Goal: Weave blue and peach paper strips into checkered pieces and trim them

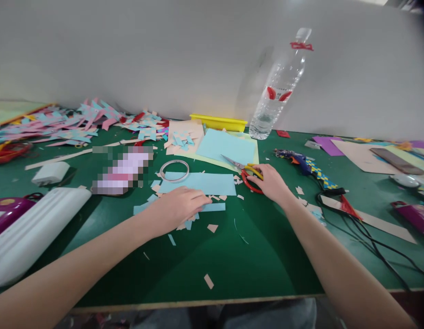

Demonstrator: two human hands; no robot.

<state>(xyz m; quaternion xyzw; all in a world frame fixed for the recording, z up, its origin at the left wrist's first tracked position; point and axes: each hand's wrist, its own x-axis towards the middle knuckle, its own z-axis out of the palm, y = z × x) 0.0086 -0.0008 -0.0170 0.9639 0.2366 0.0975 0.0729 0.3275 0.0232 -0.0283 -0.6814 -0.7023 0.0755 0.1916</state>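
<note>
My right hand [272, 180] is closed on the handles of a pair of scissors [248, 172], one handle yellow and one red. Its blades are slightly parted and point left over a light blue sheet [224, 148]. A narrow blue paper strip [214, 207] lies under my left hand [179, 208], whose fingers are closed together on it; the fingertips are partly hidden. Just behind is a wider blue paper piece [201, 183], with a clear ring-shaped roll [175, 170] at its left end. Small pink and blue scraps [212, 227] lie around my left hand.
A plastic bottle [280, 91] leans against the grey wall beside a yellow tray [219, 122]. Paper strips [92, 116] are heaped back left. Left are a blurred-out phone-like item [124, 171], a white charger [51, 173] and a long white object [37, 233]. Black cables [373, 242] run along the right.
</note>
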